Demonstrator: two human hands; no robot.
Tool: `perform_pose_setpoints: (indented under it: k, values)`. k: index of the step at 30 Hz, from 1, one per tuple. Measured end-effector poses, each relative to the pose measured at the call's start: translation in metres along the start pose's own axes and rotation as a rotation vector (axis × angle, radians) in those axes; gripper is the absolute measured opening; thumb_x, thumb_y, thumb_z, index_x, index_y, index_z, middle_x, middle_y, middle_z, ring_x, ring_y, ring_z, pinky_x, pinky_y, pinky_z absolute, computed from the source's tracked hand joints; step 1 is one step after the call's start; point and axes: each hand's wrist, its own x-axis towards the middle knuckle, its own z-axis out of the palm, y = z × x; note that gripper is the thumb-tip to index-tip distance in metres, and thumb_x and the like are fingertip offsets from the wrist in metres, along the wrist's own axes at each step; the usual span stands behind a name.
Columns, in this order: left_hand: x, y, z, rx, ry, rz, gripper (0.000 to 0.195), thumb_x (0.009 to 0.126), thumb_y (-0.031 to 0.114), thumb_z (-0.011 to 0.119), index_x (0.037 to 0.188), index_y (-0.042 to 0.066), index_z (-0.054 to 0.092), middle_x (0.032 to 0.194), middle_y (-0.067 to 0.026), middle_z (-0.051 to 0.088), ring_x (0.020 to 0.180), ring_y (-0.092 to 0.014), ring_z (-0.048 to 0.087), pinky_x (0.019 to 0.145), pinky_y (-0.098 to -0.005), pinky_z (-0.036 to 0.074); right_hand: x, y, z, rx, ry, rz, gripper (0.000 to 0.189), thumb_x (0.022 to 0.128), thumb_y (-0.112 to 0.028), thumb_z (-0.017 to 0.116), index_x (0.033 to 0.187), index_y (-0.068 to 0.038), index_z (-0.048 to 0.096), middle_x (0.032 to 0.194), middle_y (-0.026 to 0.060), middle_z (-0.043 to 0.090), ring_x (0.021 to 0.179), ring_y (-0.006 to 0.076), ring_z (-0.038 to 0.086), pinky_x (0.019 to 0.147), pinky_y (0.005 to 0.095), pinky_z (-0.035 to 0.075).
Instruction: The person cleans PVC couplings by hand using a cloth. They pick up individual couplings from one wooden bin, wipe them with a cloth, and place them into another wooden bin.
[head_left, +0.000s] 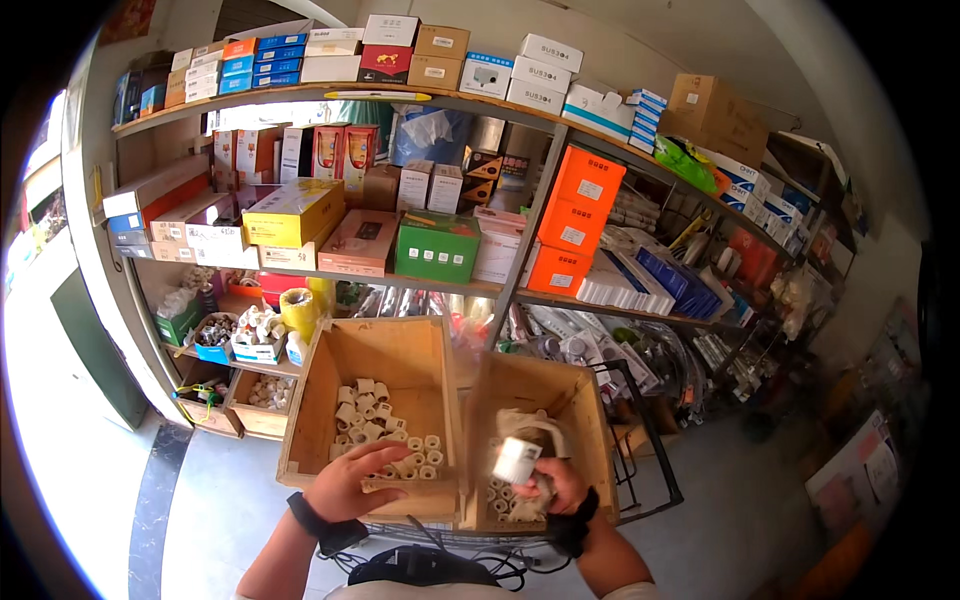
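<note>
My right hand (561, 484) grips a white plastic pipe fitting (516, 460) above the right wooden box (577, 390). Small white fittings (504, 499) lie in that box below the hand, and a pale blurred item (551, 426) is behind it. Over the near end of the left wooden box (405, 337), my left hand (358, 480) is spread with nothing in it. Loose white pipe fittings (367, 409) cover part of that box's floor, just beyond the left fingers. Both wrists wear black bands.
A black metal handle frame (660, 457) stands right of the boxes. Behind, a shelf (450, 94) carries many cartons, including orange boxes (574, 232) and a green box (437, 245). Smaller wooden drawers (259, 409) sit at left. Black cables (517, 562) hang near my body.
</note>
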Motion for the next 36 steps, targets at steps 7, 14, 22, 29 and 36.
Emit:
perform_pose_setpoints:
  k: [7,14,22,29,36]
  values:
    - [-0.001,0.050,-0.008,-0.012,0.015,0.157,0.066,0.070,0.014,0.082,0.127,0.002,0.051,0.117,-0.0156,0.056,0.088,-0.022,0.063,0.074,-0.0310,0.054,0.035,0.073,0.085,0.068,0.105,0.087,0.014,0.092,-0.015,0.050,0.101,-0.004,0.054,0.071,-0.0006,0.049,0.056,0.0074,0.040,0.050,0.0222,0.034]
    - [-0.015,0.041,-0.026,-0.196,0.113,0.070,0.056,0.074,0.010,0.078,0.123,0.003,0.052,0.115,-0.0135,0.057,0.089,-0.020,0.065,0.074,-0.0293,0.055,0.044,0.081,0.115,-0.433,0.215,-0.243,0.023,0.095,-0.024,0.054,0.108,-0.004,0.055,0.079,0.0037,0.057,0.060,0.0097,0.049,0.056,0.0229,0.039]
    - [-0.022,0.026,-0.019,-0.524,0.145,-0.004,0.057,0.084,0.009,0.070,0.132,0.000,0.040,0.110,-0.0079,0.057,0.093,-0.012,0.059,0.080,-0.0260,0.049,0.055,0.102,0.114,-1.415,0.098,-0.897,0.043,0.086,-0.009,0.064,0.126,-0.002,0.052,0.112,0.0166,0.061,0.099,0.0282,0.063,0.084,0.0319,0.048]
    - [-0.018,0.023,-0.018,-0.670,0.270,0.001,0.060,0.083,0.008,0.071,0.133,0.000,0.038,0.112,-0.0058,0.057,0.098,-0.012,0.056,0.085,-0.0264,0.047,0.048,0.108,0.101,-1.352,-0.026,-0.621,0.046,0.088,0.001,0.056,0.133,-0.004,0.048,0.117,0.0122,0.061,0.095,0.0203,0.064,0.079,0.0281,0.049]
    - [-0.022,0.030,-0.009,-0.598,0.196,-0.061,0.062,0.077,-0.003,0.072,0.131,0.001,0.040,0.119,-0.0079,0.055,0.106,-0.013,0.055,0.090,-0.0285,0.047,0.064,0.082,0.118,-1.538,-0.030,-0.943,0.061,0.083,-0.007,0.063,0.139,-0.006,0.040,0.117,0.0190,0.059,0.094,0.0292,0.064,0.079,0.0320,0.050]
